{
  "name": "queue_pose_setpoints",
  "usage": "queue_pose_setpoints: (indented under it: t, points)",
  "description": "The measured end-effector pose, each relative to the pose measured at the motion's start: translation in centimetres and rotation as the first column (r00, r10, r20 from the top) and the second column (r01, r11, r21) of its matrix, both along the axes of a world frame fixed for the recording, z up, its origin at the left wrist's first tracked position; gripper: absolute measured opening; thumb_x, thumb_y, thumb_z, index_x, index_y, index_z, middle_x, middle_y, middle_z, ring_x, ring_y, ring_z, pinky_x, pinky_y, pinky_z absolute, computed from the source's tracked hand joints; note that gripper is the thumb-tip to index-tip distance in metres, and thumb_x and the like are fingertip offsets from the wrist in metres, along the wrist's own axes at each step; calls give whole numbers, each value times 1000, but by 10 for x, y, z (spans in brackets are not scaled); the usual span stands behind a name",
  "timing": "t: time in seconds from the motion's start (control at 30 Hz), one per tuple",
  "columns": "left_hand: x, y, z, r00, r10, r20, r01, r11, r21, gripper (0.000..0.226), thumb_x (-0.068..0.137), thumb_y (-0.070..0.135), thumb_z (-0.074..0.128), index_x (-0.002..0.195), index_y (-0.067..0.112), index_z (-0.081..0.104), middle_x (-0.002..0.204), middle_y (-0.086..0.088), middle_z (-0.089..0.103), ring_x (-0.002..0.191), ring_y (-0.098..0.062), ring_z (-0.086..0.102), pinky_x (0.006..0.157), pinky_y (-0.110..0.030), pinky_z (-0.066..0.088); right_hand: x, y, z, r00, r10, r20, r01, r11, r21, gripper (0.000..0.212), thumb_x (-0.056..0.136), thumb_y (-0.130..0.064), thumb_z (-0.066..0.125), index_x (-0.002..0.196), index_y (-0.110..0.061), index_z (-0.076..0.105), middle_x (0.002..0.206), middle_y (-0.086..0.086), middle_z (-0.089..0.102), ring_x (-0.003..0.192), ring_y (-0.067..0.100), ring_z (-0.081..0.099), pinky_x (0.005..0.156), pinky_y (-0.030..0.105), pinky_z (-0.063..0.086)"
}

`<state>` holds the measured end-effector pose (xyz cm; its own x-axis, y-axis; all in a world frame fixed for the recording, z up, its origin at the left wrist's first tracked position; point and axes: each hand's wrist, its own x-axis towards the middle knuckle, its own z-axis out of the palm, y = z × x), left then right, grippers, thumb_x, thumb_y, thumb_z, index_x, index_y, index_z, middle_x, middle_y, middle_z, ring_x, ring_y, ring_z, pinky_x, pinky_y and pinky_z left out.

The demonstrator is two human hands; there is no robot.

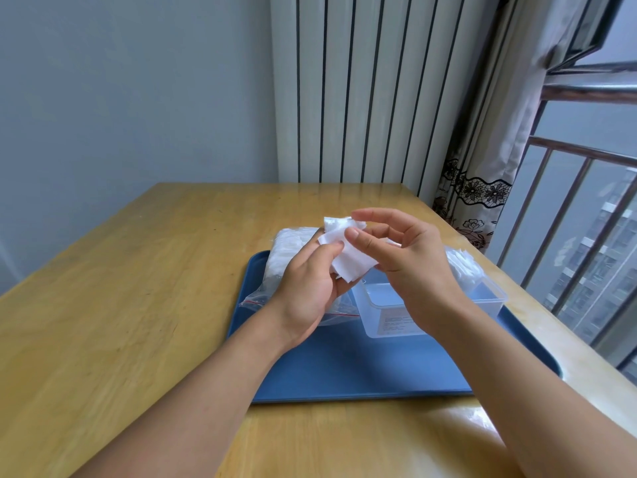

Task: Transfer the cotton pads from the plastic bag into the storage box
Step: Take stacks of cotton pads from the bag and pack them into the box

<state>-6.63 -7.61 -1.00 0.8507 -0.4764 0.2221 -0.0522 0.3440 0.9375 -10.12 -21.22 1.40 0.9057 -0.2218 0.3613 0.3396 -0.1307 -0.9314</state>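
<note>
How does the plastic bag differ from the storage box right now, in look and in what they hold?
The plastic bag is soft, crinkled and bulging with white pads; the storage box is rigid, straight-walled, and no pads show inside it. The bag lies on its side on the left of the tray; the box stands upright on the right, open-topped. Both are see-through and rest on the blue tray.

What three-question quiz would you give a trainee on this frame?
1. True or false: the storage box sits on the blue tray.
2. What do both hands hold? A) cotton pads B) a lid C) a pen
3. Fill in: the plastic bag lies to the ___ of the box.

Key:
1. True.
2. A: the left hand and right hand pinch cotton pads above the box.
3. Left.
</note>
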Motion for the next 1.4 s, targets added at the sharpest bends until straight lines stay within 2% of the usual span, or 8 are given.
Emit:
queue_pose_setpoints:
  t: [0.13,0.23,0.43,0.57,0.67,0.83,1.1,1.4]
  points:
    - [0,-1,-3,999,21,34,-23,998,60,48,92,29,40,134,17,59,130,-10,67,127,-26,59,111,-49,43,1,1,-2,998,-39,53,39,999,7,14,82,-16,83,94,-20,81,72,-4,68,71,10,63,66,21,50]
    - [0,-1,-2,999,31,5,-32,999,30,43,98,24,40,135,13,57,131,-15,65,128,-29,57,111,-49,44,0,2,-2,992,-70,106,68,997,23,9,82,-9,82,87,-16,81,70,-9,72,68,8,65,67,20,52]
    - [-1,2,9,983,-119,-142,88,975,-204,59,107,44,25,138,3,53,137,-19,60,126,-24,59,109,-40,47,-3,4,1,983,-61,174,49,996,75,10,81,-3,80,87,-11,80,82,0,80,79,11,76,72,20,56]
    - [-1,3,12,974,-130,-185,76,958,-275,61,107,46,24,137,2,54,136,-21,62,129,-26,59,104,-35,51,-2,4,1,988,32,153,-31,999,-9,8,93,-7,70,88,-13,69,84,7,76,79,18,70,75,34,56]
    - [-3,2,13,983,-73,-167,39,978,-203,49,106,39,35,131,3,59,128,-14,68,120,-23,64,102,-34,52,0,4,0,991,70,114,-73,997,25,9,101,-10,60,92,-12,59,80,13,64,74,22,58,70,39,49]
    - [-1,-2,8,992,49,-113,-58,995,-77,31,104,8,41,124,12,64,112,-5,74,105,-15,68,92,-29,58,-1,2,1,991,105,84,-113,988,104,9,102,-12,58,92,-13,59,72,2,64,64,15,56,63,25,47]
    - [-2,0,10,986,56,-154,-65,996,-59,34,108,25,35,123,13,63,115,-9,73,105,-17,68,87,-34,60,3,-5,4,978,-83,194,109,985,-131,14,94,-9,69,85,-19,65,77,-2,67,68,7,59,61,18,44]
    - [-4,-3,6,989,29,-146,-39,997,-64,47,110,34,24,132,10,59,120,-11,73,112,-18,69,90,-29,58,7,9,-10,967,-183,175,205,971,-119,10,93,-13,70,85,-16,66,69,1,68,64,9,59,55,15,42]
